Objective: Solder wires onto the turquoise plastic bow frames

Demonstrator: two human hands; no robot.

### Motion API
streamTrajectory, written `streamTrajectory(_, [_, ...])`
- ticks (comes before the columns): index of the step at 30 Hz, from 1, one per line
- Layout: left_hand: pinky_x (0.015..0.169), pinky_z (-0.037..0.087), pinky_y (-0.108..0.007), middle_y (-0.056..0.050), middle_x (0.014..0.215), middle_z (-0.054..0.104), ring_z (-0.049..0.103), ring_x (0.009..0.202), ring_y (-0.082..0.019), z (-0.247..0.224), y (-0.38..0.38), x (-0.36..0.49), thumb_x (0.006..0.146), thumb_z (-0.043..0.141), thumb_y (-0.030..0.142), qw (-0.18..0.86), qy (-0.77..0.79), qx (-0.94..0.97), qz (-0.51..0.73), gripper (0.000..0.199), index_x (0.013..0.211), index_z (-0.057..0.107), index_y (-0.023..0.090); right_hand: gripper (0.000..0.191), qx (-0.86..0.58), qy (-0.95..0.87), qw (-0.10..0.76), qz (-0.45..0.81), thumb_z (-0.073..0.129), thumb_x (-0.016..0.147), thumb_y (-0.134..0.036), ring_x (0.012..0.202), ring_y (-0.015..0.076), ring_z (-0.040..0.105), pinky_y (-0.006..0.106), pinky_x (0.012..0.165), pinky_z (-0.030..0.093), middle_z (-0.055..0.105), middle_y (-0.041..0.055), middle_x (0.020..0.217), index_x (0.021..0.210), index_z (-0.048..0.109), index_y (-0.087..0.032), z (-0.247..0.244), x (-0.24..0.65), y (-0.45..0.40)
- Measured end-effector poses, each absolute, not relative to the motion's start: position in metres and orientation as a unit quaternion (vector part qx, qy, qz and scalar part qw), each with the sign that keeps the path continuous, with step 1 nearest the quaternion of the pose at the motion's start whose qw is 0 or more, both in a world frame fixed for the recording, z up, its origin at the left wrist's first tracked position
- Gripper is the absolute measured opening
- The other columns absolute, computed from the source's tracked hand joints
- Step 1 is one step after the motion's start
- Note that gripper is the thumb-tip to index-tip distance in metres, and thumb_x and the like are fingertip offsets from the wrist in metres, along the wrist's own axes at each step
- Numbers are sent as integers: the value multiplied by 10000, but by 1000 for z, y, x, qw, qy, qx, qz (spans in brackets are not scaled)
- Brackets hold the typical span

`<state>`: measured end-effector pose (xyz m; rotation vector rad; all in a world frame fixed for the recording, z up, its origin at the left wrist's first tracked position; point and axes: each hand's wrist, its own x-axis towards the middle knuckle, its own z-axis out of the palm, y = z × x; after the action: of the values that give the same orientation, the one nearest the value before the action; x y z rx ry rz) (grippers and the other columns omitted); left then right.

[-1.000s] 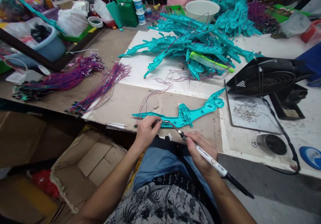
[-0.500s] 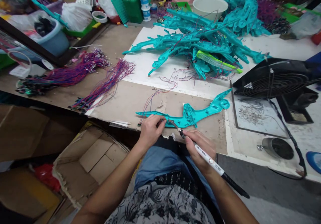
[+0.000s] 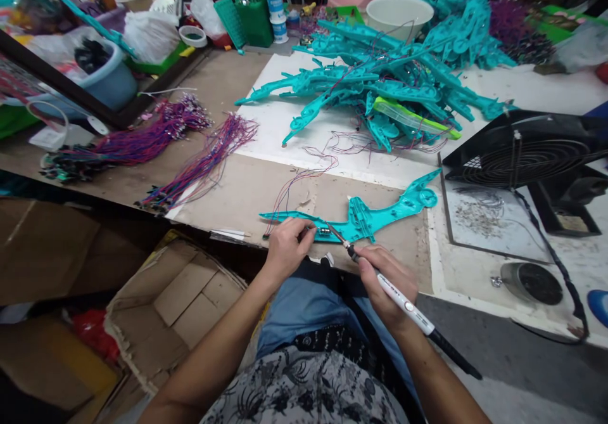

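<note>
A teal plastic half-shell [image 3: 354,224], long and curved with ribs inside, lies flat near the table's front edge. My left hand [image 3: 291,244] rests over its left half, thumb and fingers pinched on a thin wire. Red and blue wires [image 3: 284,192] loop from the table to the shell beside that hand. Just right of my fingertips, a small metallic component [image 3: 325,231] sits in the shell. My right hand [image 3: 390,282] grips a white and black soldering iron [image 3: 401,300] like a pen. Its tip is close above the component; contact cannot be made out.
Behind the shell is a heap of teal shells [image 3: 380,82]. Wire bundles [image 3: 204,161] lie to the left. At right stand a black fan [image 3: 522,151], a littered tray [image 3: 494,221] and a round tin [image 3: 532,282]. A cardboard box [image 3: 175,310] is below the table's edge.
My right hand has drawn slightly right, and the iron's tip has lifted back from the component, which shows more plainly. My left hand keeps its pinch. The whole view has shifted slightly.
</note>
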<state>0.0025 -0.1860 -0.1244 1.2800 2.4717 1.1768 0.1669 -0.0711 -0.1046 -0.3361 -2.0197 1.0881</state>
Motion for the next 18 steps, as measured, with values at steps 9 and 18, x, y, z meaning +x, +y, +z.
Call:
streamTrajectory(9, [688, 428, -291, -23, 724, 639, 566, 723, -167, -123, -186, 3, 860, 567, 207, 68, 819, 421, 385, 93, 825, 649, 178, 267, -159, -794, 401, 429, 586, 833, -77, 801, 163, 667, 294, 729, 532, 695, 40, 890, 1047, 675, -210, -108, 170, -70])
streamTrajectory(18, [708, 442, -305, -35, 768, 655, 584, 759, -186, -122, -186, 3, 861, 543, 180, 70, 823, 428, 366, 106, 856, 649, 179, 254, -52, -856, 367, 360, 608, 855, -164, 966, 201, 593, 346, 859, 503, 678, 59, 990, 1102, 608, -225, -115, 103, -61])
